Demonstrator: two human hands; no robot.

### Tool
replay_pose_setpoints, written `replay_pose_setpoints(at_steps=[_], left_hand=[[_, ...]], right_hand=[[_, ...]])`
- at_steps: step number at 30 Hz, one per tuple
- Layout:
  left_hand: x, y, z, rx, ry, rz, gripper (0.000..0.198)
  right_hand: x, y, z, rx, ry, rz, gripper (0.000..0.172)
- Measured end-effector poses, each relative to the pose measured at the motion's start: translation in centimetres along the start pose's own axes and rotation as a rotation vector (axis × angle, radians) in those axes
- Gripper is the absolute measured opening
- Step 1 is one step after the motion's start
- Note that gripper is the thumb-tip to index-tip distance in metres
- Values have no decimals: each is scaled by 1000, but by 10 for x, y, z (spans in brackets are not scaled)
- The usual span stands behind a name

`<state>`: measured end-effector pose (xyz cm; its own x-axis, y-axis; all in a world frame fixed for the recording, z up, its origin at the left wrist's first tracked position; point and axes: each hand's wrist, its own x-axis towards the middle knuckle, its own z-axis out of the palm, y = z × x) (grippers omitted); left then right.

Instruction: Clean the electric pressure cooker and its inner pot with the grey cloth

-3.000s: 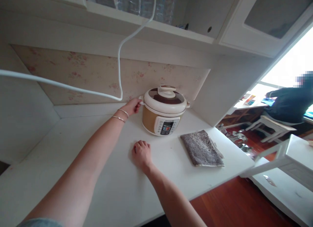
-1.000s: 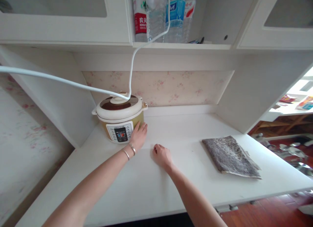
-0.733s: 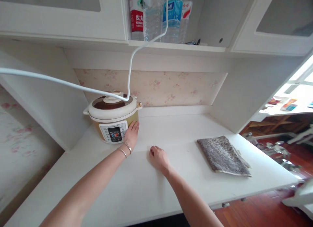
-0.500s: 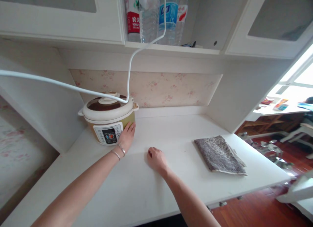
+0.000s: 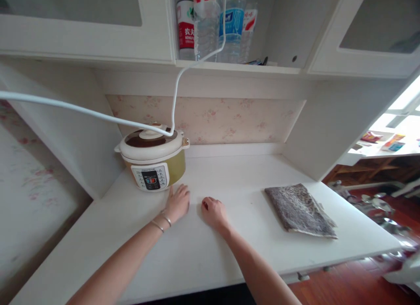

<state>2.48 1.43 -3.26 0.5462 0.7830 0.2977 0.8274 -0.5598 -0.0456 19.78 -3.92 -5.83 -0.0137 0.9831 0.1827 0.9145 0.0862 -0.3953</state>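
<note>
A green and white electric cooker [image 5: 177, 165] with a brown-topped lid stands at the back left of the white countertop [image 5: 249, 182]. Just in front of its base is my left hand [image 5: 178, 203], two bracelets on the wrist, fingers spread and slightly bent with nothing in them. My right hand [image 5: 215, 213] rests on the counter a little to the right, loosely curled into a fist; nothing shows in it. A folded grey patterned cloth [image 5: 300, 211] lies apart from both hands on the right.
A white cable [image 5: 108, 118] runs from the left across the cooker's lid and up toward the shelf. Several plastic bottles [image 5: 206, 29] stand in the open cabinet overhead. Side panels [image 5: 348, 117] bound the counter, and its front edge drops to a red floor [image 5: 348, 278].
My left hand has come off the cooker's front and down toward me onto the counter. The right hand keeps its place on the counter. The view has shifted slightly left.
</note>
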Motion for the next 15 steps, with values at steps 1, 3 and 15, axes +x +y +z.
replay_pose_setpoints(at_steps=[1,3,15], left_hand=[[-14,9,4,-42,-16,-11,35],[-42,23,11,-106,-13,-50,36],[-98,38,9,-224,60,-120,41]], right_hand=[[-1,0,0,0,1,1,21],[-1,-1,-1,-4,-3,2,21],[-6,22,-28,76,-86,-35,24]])
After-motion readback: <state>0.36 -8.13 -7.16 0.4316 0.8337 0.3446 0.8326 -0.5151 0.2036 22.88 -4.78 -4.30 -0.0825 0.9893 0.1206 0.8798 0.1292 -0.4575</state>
